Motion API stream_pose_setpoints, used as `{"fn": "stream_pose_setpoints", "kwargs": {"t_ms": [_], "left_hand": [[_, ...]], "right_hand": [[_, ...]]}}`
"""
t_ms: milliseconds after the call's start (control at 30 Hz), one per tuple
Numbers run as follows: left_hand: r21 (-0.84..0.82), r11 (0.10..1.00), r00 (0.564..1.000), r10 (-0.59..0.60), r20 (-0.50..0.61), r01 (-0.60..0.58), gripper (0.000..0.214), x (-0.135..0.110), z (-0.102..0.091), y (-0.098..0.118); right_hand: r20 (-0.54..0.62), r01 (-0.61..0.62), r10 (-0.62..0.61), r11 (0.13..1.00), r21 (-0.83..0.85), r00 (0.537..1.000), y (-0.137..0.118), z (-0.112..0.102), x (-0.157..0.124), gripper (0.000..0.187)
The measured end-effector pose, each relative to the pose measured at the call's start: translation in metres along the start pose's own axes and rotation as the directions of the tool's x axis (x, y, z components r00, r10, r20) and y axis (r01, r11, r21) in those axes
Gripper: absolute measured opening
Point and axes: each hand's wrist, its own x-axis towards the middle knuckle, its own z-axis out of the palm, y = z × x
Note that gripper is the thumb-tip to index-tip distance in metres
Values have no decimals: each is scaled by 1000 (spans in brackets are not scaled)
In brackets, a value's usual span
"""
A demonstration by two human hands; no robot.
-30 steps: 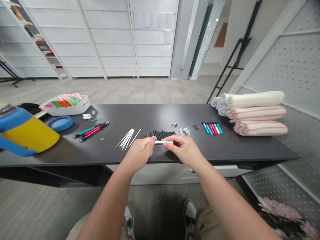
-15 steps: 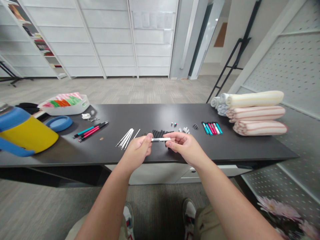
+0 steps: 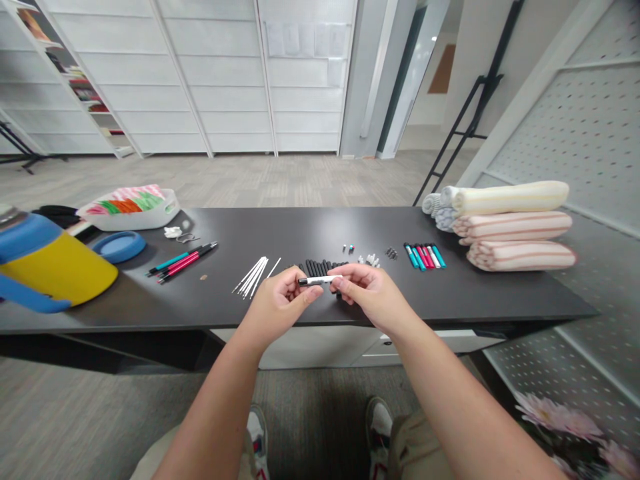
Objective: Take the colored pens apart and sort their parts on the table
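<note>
My left hand [image 3: 278, 305] and my right hand [image 3: 369, 291] meet above the near edge of the black table [image 3: 310, 230]. Between them lies a thin white rod with a dark left tip [image 3: 320, 281], held level. My right hand pinches its right end. The fingertips of my left hand curl at its dark left tip. Just behind my hands a row of black pen barrels [image 3: 320, 268] lies on the table, partly hidden by my fingers. A fan of white refills [image 3: 254, 276] lies to the left.
Assembled teal and pink pens [image 3: 183, 260] lie at the left, short teal and pink caps [image 3: 425, 257] at the right. Small parts [image 3: 371, 259] sit mid-table. A yellow and blue jug [image 3: 45, 267], a blue lid [image 3: 119, 246], a white basket [image 3: 131, 208] and rolled towels [image 3: 510, 227] stand at the ends.
Both hands have lifted slightly and moved away from me with the white rod. My left fingers have slid back, and the rod's dark left tip now shows.
</note>
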Motion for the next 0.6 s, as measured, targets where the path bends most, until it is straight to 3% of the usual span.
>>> {"fn": "stream_pose_setpoints", "kwargs": {"t_ms": [367,600], "left_hand": [[-3,1000,1000,18,3,-18,34,0,1,-1],[-75,997,999,26,21,-24,34,3,1,-1]], "right_hand": [[28,2,-1,999,-33,1000,-1,-1,-1,35],[77,67,-52,977,-201,996,-3,4,-4,27]]}}
